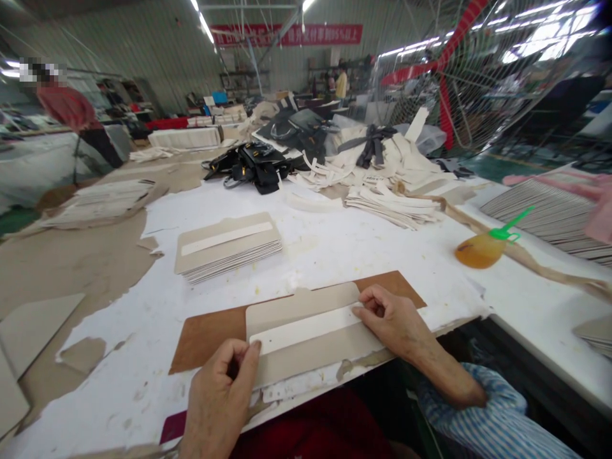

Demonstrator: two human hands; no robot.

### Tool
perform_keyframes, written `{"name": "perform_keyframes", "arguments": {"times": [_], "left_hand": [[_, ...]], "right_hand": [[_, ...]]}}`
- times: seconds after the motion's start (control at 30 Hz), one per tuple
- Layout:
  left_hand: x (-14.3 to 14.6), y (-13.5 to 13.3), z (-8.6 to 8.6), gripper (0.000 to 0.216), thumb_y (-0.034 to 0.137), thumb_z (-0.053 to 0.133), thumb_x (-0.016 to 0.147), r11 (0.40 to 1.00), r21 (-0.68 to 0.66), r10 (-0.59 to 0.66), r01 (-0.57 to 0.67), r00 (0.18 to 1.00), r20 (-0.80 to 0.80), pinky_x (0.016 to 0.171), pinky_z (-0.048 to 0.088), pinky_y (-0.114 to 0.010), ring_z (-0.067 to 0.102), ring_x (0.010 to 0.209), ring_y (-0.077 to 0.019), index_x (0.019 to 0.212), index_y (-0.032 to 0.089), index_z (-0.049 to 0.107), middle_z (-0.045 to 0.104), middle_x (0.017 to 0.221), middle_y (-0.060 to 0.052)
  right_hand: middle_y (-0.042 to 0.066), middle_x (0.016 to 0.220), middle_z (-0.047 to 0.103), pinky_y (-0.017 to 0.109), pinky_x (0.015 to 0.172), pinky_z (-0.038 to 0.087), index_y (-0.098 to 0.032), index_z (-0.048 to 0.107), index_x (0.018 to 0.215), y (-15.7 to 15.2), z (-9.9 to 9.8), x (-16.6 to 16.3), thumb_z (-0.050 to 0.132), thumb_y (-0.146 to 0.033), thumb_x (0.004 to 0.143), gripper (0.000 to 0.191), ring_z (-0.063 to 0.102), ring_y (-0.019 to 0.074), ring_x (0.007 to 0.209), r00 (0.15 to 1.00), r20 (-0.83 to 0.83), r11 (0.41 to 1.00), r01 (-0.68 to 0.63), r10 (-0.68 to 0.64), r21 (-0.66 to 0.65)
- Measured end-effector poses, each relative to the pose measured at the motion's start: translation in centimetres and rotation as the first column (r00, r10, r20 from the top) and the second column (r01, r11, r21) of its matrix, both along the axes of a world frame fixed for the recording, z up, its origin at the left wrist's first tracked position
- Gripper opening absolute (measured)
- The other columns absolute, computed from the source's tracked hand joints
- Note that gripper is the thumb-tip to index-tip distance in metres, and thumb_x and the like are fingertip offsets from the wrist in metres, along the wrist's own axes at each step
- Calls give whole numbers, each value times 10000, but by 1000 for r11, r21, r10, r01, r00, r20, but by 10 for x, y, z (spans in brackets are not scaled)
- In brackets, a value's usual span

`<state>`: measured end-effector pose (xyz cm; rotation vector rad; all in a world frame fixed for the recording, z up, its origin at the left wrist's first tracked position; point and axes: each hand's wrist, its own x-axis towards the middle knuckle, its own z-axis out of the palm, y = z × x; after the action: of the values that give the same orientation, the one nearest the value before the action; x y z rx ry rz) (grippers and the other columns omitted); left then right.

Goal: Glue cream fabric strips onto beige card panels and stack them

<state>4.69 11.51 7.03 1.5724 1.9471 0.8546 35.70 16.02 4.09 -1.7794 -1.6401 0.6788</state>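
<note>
A long white strip (306, 328) lies across a beige panel (301, 306) with rounded corners and a small tab on its far edge. Beneath the panel, a brown board (210, 338) sticks out at both ends. My left hand (222, 382) pinches the strip's left end between thumb and forefinger. At the strip's right end, my right hand (392, 319) has thumb and fingers closed on it. Beyond the hands stands a neat stack of beige panels (229, 245), the top one bearing a similar white strip.
Behind are black bags (258, 162) and piles of white strips (387, 204). A bottle of amber liquid with a green nozzle (480, 248) lies at the right, near stacked panels (540, 207). A red-bladed fan (444, 70) stands at the back right. A person (71, 108) is at the far left.
</note>
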Motion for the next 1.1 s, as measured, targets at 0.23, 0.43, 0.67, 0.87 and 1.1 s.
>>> {"name": "perform_keyframes", "arguments": {"times": [0.23,0.43,0.67,0.87,1.1], "left_hand": [[-4,2,-10,475,651,547,931,999,33,-1,3,998,-63,645,379,-288,535,607,-165,673,254,579,561,586,58],[-4,3,-7,454,641,533,929,1000,-3,-27,26,996,-83,630,375,-288,545,603,-168,698,255,592,581,594,59],[3,0,0,403,577,542,947,1000,7,-9,9,997,-76,660,376,-290,551,627,-167,710,253,584,582,621,63],[-6,5,-11,424,586,545,960,998,19,-58,60,992,-115,610,398,-278,568,607,-165,703,253,602,603,621,53],[-5,-17,-11,228,200,585,1030,800,470,-239,374,916,-322,612,422,-243,586,622,-124,805,229,593,617,686,35]], "right_hand": [[14,725,698,365,642,427,-257,621,882,1,-2,0,569,-541,852,290,640,246,671,999,32,1000,7,-8,15],[3,719,693,349,623,426,-259,618,873,0,-2,0,581,-515,864,259,630,228,650,999,53,1000,-4,3,21],[12,693,668,349,618,385,-262,601,845,-1,1,-4,548,-503,851,247,608,237,647,994,111,1000,-10,10,3],[14,651,625,358,619,346,-273,549,766,-1,9,-10,484,-498,813,239,586,246,634,981,192,999,-9,14,-31],[23,620,615,377,599,355,-291,568,739,0,3,-6,454,-554,793,292,599,269,601,972,230,998,-32,45,-61]]}}
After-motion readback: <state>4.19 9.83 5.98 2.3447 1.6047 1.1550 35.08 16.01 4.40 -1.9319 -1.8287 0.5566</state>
